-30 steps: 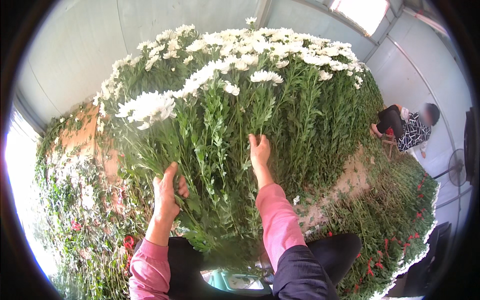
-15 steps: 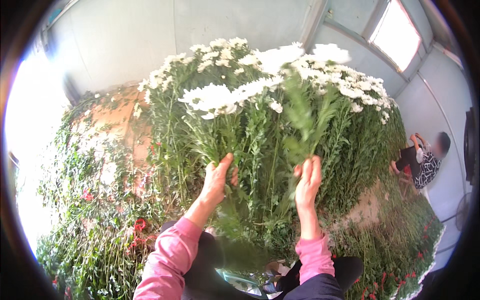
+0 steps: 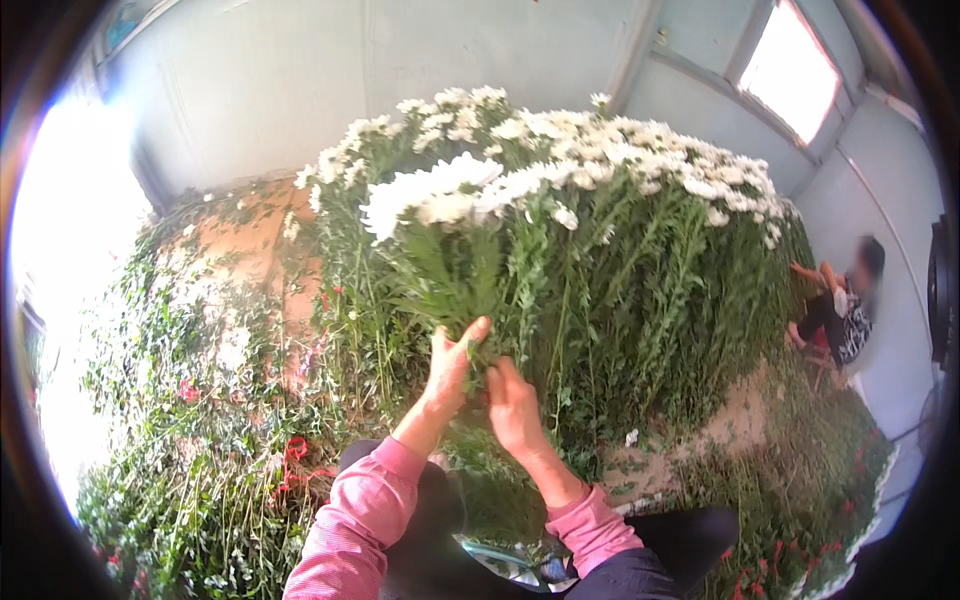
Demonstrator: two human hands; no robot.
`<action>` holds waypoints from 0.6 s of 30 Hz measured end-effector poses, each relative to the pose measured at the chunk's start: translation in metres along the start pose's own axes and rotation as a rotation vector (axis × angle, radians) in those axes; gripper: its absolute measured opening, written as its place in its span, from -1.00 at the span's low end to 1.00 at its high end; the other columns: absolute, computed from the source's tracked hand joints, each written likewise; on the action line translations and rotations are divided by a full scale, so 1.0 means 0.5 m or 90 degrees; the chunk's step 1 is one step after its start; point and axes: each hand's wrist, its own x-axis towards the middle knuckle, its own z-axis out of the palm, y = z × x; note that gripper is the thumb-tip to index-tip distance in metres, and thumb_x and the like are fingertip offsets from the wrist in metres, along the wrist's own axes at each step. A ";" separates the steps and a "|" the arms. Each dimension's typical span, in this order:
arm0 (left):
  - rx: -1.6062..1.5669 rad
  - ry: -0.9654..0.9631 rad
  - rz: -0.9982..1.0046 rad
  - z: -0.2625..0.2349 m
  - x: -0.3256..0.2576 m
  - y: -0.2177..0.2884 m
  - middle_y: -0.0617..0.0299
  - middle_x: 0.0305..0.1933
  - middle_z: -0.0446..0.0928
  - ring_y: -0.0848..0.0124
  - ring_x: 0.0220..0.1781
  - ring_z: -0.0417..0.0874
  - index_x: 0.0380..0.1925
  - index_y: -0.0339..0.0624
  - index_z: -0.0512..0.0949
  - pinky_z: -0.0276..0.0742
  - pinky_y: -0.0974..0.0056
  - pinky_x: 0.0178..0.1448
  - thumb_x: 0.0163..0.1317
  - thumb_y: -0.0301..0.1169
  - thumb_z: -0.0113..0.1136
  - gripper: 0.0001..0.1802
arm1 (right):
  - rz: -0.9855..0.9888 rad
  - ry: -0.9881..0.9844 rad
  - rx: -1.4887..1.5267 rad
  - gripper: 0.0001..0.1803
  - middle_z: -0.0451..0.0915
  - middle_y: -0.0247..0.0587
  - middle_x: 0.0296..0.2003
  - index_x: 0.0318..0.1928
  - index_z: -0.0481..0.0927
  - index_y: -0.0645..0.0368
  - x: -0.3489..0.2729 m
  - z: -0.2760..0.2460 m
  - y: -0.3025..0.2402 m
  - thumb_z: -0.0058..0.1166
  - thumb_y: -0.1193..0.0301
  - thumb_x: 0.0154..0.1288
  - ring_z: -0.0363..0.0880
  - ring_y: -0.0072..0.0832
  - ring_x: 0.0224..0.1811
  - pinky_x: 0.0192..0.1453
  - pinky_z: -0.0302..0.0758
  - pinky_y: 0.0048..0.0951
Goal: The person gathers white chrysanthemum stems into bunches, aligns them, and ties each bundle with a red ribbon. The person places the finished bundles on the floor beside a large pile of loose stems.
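My left hand (image 3: 448,372) is closed round the leafy green stems of a bunch of white chrysanthemums (image 3: 440,262), held upright with the blooms at the top. Just below and to its right, my right hand (image 3: 516,408) has its fingers closed at the lower stems of the same bunch. The two hands nearly touch, and the stem ends between my knees are partly hidden. Right behind the bunch stands a long, dense bank of white chrysanthemums (image 3: 640,240) with their flower heads up.
Cut stems and leaves (image 3: 220,500) litter the left side, with red ties (image 3: 295,450) among them. More greenery (image 3: 790,480) lies at the right. A person (image 3: 850,300) sits at the far right beside the flower bank. Pale wall panels (image 3: 480,50) rise behind.
My right hand has come in from the right, bringing the flowers it held to the bunch in my left hand. The seated person has leaned toward the flower bank.
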 end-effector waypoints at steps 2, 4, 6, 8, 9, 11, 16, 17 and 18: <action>-0.005 -0.034 0.016 -0.018 0.004 0.016 0.19 -0.37 0.64 0.38 -0.39 0.66 -0.18 -0.28 0.54 0.61 0.31 -0.28 0.25 -0.33 0.38 -0.71 | -0.012 -0.007 -0.012 -0.85 0.47 -0.04 -0.56 -0.06 0.45 0.18 -0.011 0.026 -0.011 -0.15 0.40 0.56 0.51 -0.30 -0.57 -0.48 0.36 -0.28; -0.041 -0.024 -0.003 -0.019 -0.017 0.050 0.18 -0.51 0.61 0.35 -0.49 0.67 -0.40 -0.27 0.57 0.60 0.32 -0.40 0.22 -0.41 0.36 -0.83 | 0.029 -0.126 -0.051 -0.78 0.59 0.18 -0.35 -0.14 0.47 0.15 -0.006 0.017 -0.031 -0.15 0.28 0.55 0.60 0.17 -0.33 -0.35 0.46 0.03; -0.040 0.000 0.029 -0.052 -0.012 0.048 0.21 -0.54 0.55 0.37 -0.56 0.61 -0.31 -0.24 0.55 0.57 0.30 -0.45 0.24 -0.43 0.34 -0.84 | -0.122 -0.121 -0.124 -0.72 0.64 0.05 -0.38 -0.17 0.57 0.11 0.017 0.013 0.003 -0.15 0.23 0.56 0.65 0.01 -0.37 -0.39 0.48 -0.06; -0.060 0.044 0.033 -0.086 -0.001 0.055 0.26 -0.58 0.48 0.41 -0.61 0.53 -0.33 -0.21 0.50 0.53 0.30 -0.49 0.26 -0.43 0.30 -0.84 | -0.146 -0.061 -0.183 -0.65 0.69 -0.17 -0.37 -0.18 0.67 0.02 0.068 -0.013 0.062 -0.16 0.16 0.56 0.68 -0.30 -0.37 -0.33 0.58 -0.31; -0.082 0.051 0.011 -0.107 0.008 0.058 0.29 -0.59 0.45 0.44 -0.63 0.50 -0.36 -0.20 0.48 0.51 0.30 -0.51 0.28 -0.43 0.28 -0.84 | 0.043 -0.040 -0.089 -0.63 0.66 -0.14 -0.31 -0.19 0.66 0.09 0.112 -0.026 0.110 -0.13 0.14 0.55 0.66 -0.34 -0.31 -0.23 0.61 -0.35; -0.120 0.045 -0.030 -0.126 0.017 0.063 0.31 -0.61 0.36 0.46 -0.67 0.37 -0.37 -0.19 0.43 0.42 0.27 -0.53 0.29 -0.40 0.28 -0.80 | 0.042 0.174 -0.180 -0.63 0.60 -0.11 -0.32 -0.11 0.58 0.19 0.209 -0.021 0.215 0.01 0.11 0.48 0.62 -0.32 -0.34 -0.25 0.57 -0.29; -0.050 0.010 -0.061 -0.067 0.028 0.057 0.34 -0.64 0.30 0.47 -0.67 0.32 -0.42 -0.08 0.35 0.36 0.27 -0.50 0.33 -0.36 0.26 -0.74 | 0.089 0.185 -0.394 -0.57 0.59 -0.04 -0.18 0.00 0.47 0.25 0.312 -0.053 0.415 0.06 0.10 0.44 0.61 -0.04 -0.23 -0.10 0.54 -0.06; -0.060 -0.003 -0.066 -0.059 0.040 0.056 0.34 -0.64 0.30 0.47 -0.66 0.32 -0.42 -0.08 0.35 0.36 0.27 -0.49 0.33 -0.36 0.26 -0.74 | 0.102 0.240 -0.295 -0.58 0.60 -0.01 -0.20 0.02 0.47 0.26 0.321 -0.064 0.435 0.04 0.12 0.45 0.61 -0.02 -0.26 -0.12 0.54 -0.07; -0.065 0.022 -0.058 -0.087 0.043 0.058 0.33 -0.64 0.30 0.47 -0.66 0.32 -0.41 -0.09 0.35 0.36 0.28 -0.49 0.33 -0.36 0.26 -0.74 | 0.115 0.241 -0.146 -0.61 0.62 -0.01 -0.27 0.04 0.47 0.26 0.308 -0.030 0.379 -0.01 0.17 0.48 0.61 -0.05 -0.34 -0.18 0.54 -0.11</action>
